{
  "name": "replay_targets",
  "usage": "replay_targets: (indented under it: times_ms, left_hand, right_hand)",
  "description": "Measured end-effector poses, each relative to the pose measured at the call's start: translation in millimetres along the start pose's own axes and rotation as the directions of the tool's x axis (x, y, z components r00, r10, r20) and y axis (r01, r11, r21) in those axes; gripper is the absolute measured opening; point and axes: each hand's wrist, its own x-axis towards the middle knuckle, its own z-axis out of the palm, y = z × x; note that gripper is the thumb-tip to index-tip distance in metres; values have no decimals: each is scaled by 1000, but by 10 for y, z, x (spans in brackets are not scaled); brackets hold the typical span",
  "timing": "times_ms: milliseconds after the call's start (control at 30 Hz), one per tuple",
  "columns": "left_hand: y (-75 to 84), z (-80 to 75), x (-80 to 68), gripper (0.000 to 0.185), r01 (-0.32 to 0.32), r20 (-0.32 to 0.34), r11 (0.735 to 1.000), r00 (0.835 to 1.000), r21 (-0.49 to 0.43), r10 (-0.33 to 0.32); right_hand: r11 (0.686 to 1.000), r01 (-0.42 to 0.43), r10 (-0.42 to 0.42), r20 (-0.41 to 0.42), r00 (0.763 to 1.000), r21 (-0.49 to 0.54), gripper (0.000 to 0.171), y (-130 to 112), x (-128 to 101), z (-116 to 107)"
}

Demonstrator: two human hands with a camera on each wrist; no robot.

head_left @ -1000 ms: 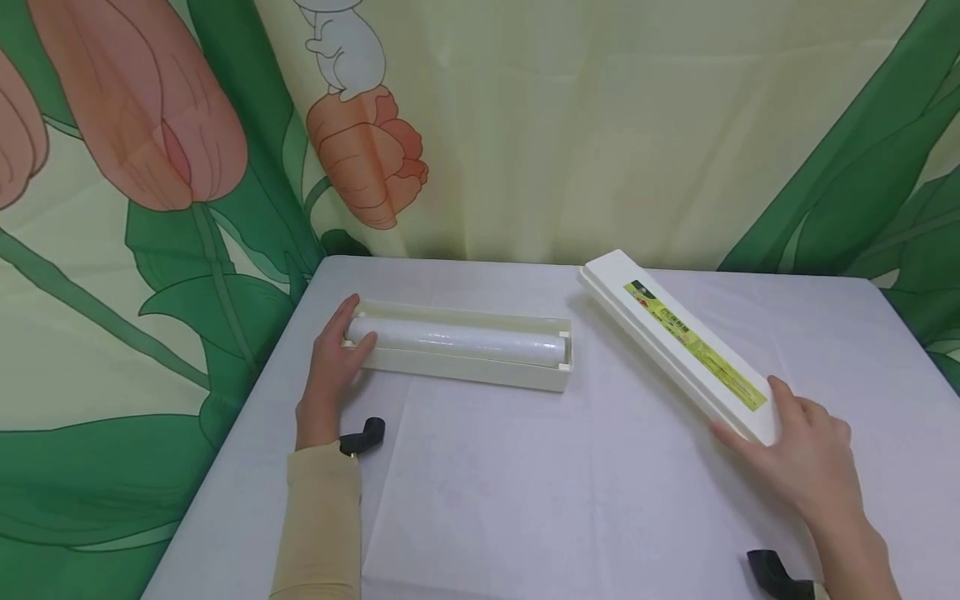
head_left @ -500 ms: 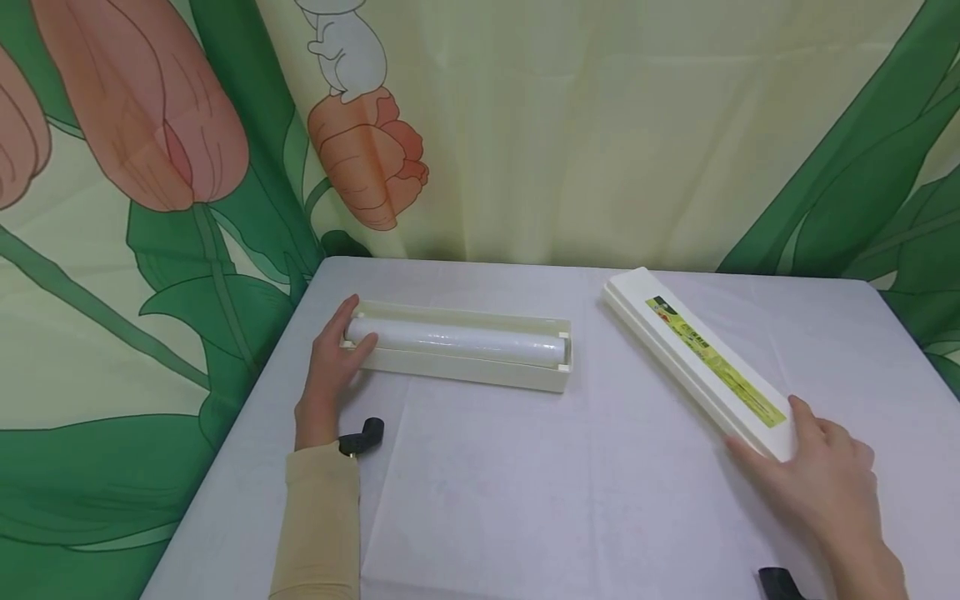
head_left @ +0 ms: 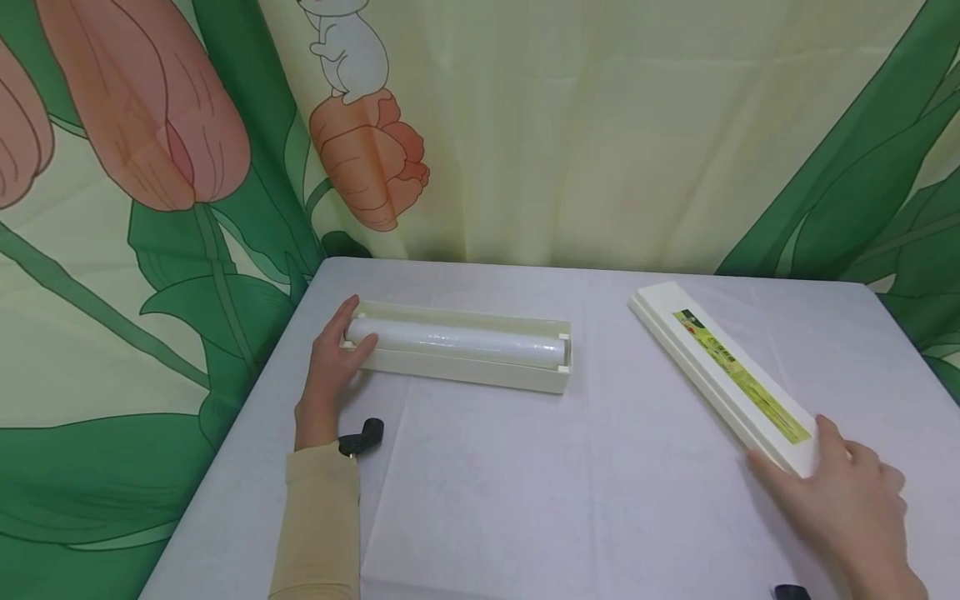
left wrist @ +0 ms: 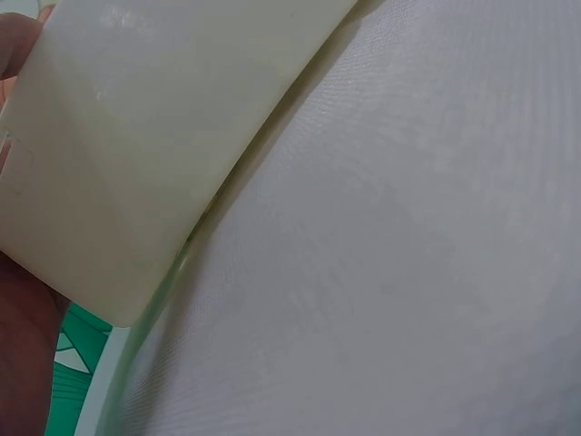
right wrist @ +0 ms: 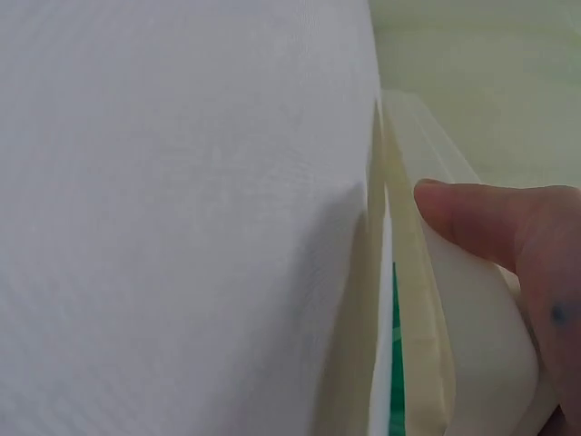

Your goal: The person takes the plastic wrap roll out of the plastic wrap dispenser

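A long cream plastic box, its top off, lies at the middle left of the table. Inside it rests a roll of clear plastic wrap. My left hand grips the box's left end, thumb over the near corner and fingers at the far side. In the left wrist view, the box's side wall fills the upper left. At the right, my right hand holds the near end of the white box lid, which carries a yellow-green label. The right wrist view shows my thumb along the lid's edge.
A white cloth covers the table. Behind it hangs a curtain printed with tulips, leaves and a rabbit on a carrot. Black wrist cameras sit on the wrists.
My right hand has moved the lid to the right and towards me, away from the box. The left hand and the box have stayed in place.
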Motion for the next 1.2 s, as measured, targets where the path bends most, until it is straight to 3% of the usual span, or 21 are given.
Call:
replay_targets:
  times_ms: [367,633,1000,1100,1200]
  left_hand:
    - [0,-6,-10,71,20,8,1000,1000,3,-20]
    - [-16,-5,-9,70,-3,11,1000,1000,-3,3]
    - [-1,-9,-15,71,7,13,1000,1000,-17,-7]
    - [-8,-10,-10,71,1,13,1000,1000,-14,-1]
    - [-24,-4,-1,71,0,14,1000,1000,-16,0]
  right_hand:
    - [996,-73,78,118,990,-48,112,-27,-31,-21]
    - [985,-71,117,315,942,-155,116,-83,-54,-28]
    - [978,-37,116,388,914,-207,122,-174,-128,-112]
    - [978,-37,115,378,919,-207,128,-217,-114,-121]
    - [983,2,54,297,953,-184,133,-243,-51,-111]
